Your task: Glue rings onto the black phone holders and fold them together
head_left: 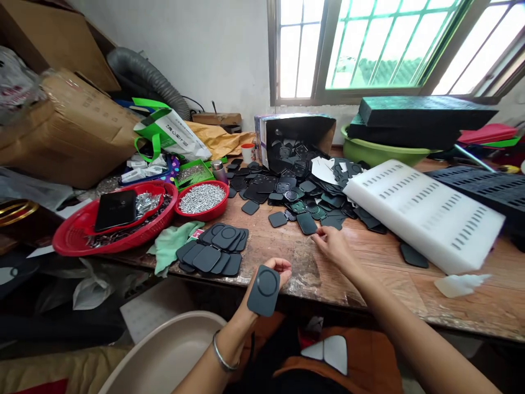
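Note:
My left hand (pixel 281 269) is closed around a dark rounded-square plate with a ring mark (pixel 263 290), held above the table's front edge. Farther right, my right hand (pixel 330 243) pinches the lower corner of a dark rectangular plate (pixel 307 223) at the near edge of the heap. The heap of black plates (pixel 283 186) spreads from a tipped box (pixel 299 134). Left of my hands lie overlapping stacks of similar plates (pixel 211 258), one showing a ring mark.
A red basket of small metal pins (pixel 223 209) and a larger red basket (pixel 68 241) stand at the left, beside a green cloth (pixel 168 246). A white slotted foam block (pixel 430 219) lies at the right. Below the table edge is a beige basin (pixel 164 350).

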{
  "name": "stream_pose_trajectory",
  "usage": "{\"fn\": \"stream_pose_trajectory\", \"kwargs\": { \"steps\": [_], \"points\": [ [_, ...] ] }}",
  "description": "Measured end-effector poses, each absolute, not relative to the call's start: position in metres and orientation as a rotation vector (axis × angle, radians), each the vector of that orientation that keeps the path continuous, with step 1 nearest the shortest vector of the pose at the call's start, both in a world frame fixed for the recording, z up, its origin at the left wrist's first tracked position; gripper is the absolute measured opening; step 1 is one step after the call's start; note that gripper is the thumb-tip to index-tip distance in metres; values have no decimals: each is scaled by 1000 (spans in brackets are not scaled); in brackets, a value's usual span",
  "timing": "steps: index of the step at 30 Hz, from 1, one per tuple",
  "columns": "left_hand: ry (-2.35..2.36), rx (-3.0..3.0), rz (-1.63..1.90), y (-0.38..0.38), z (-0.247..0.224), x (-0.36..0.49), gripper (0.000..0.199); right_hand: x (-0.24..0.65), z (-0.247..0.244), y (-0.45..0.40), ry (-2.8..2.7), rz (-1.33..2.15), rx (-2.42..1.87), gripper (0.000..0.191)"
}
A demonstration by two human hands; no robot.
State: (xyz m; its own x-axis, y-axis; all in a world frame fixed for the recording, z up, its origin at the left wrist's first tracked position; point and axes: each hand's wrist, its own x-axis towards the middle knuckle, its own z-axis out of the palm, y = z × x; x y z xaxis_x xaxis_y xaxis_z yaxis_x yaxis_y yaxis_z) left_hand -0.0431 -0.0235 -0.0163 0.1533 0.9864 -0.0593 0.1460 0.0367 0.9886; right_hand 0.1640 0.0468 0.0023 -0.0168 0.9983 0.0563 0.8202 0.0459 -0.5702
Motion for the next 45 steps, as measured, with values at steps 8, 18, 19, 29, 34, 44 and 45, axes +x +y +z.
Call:
{"fn": "stream_pose_trajectory", "kwargs": {
  "steps": [8, 18, 19, 29, 34, 44, 45],
  "points": [
    [1251, 1361, 1005, -28, -21, -42, 20, 142, -7, 73, -1677, 523, -1884, 22],
    [1221, 1287, 1043, -18, -39, -26, 44, 169, -19, 2, -1486, 1268, -1506, 43],
    [1225, 1312, 1047, -17, -37, -23, 43, 170, -19, 0, -1486, 1299, -1478, 44],
    [1212, 2100, 819, 6, 4, -41, 60, 186, 16, 39, -2033, 1058, -1399, 22],
    [1389, 2252, 618, 8, -13, -40, 40, 184, 7, 79, -1949, 519, -1784, 24],
    [1292, 2393, 587, -3, -14, -49, 51, 199, -4, 58, -2012, 167, -2060, 46],
    [1305, 2396, 593, -2, -16, -49, 49, 199, -4, 47, -2053, 173, -2060, 50]
  ]
}}
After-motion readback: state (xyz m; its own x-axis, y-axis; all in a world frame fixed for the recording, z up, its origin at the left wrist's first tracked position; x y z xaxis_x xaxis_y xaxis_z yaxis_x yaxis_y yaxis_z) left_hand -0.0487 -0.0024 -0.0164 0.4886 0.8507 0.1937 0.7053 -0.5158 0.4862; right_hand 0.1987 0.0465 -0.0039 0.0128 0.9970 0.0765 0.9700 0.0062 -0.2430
